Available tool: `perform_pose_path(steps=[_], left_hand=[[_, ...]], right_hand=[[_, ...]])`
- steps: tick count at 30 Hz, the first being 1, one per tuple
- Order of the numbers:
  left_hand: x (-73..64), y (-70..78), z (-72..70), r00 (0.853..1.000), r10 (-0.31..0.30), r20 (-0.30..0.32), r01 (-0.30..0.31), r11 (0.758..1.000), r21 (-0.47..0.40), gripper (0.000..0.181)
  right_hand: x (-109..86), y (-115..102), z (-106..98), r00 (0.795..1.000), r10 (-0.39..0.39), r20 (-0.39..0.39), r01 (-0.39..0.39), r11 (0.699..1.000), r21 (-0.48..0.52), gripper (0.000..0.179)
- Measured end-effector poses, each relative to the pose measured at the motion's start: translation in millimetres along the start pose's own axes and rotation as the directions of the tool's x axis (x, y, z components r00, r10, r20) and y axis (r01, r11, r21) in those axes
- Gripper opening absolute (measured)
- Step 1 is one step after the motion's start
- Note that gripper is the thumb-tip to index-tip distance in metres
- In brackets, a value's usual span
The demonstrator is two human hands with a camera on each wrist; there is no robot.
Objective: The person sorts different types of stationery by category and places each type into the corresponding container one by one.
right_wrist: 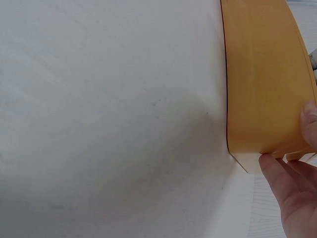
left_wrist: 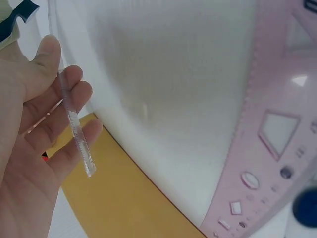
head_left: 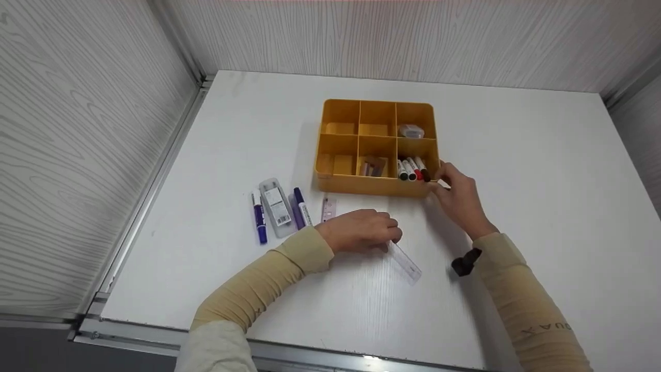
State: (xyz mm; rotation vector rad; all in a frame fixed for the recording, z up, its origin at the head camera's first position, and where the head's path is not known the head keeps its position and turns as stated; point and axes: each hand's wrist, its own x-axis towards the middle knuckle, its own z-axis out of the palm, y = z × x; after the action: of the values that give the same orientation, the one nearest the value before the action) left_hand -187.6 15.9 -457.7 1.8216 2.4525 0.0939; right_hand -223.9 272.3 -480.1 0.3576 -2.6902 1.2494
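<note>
My left hand (head_left: 364, 230) pinches a clear ruler (head_left: 405, 263) between thumb and fingers, above the table in front of the box. In the left wrist view the ruler (left_wrist: 74, 121) crosses the fingers, seen nearly edge-on. My right hand (head_left: 462, 199) grips the front right corner of a yellow divided box (head_left: 372, 185). In the right wrist view its thumb (right_wrist: 309, 124) lies on the front wall while the fingers are at the side wall. A pink stencil ruler (head_left: 329, 208) lies beyond the left hand, partly hidden by it.
Several whiteboard markers (head_left: 411, 169) stand in the box's front right compartment. Small flat pieces (head_left: 373, 166) sit front middle, and a clear rounded item (head_left: 411, 131) back right. Left of the hands lie a purple marker (head_left: 260, 219), a clear labelled case (head_left: 278, 206) and another marker (head_left: 303, 207).
</note>
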Motion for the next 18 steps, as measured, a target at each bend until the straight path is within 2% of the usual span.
perform_pose_path(steps=[7,14,18], left_hand=[[-11.3,1.3,-9.3,0.993,0.006,-0.115,-0.004,1.0,0.014,0.02],[-25.1,1.1,-24.8,0.975,0.004,-0.224,0.0,1.0,0.016,0.019],[-32.4,0.1,-35.1,0.965,0.001,-0.264,0.009,0.999,0.037,0.022]], right_hand=[[-0.4,2,1,1.0,-0.003,0.003,0.003,1.0,0.0,0.021],[-0.4,1,1,0.999,-0.039,-0.009,0.039,0.999,-0.003,0.02],[0.2,2,0,1.0,-0.013,0.002,0.013,1.0,-0.004,0.019]])
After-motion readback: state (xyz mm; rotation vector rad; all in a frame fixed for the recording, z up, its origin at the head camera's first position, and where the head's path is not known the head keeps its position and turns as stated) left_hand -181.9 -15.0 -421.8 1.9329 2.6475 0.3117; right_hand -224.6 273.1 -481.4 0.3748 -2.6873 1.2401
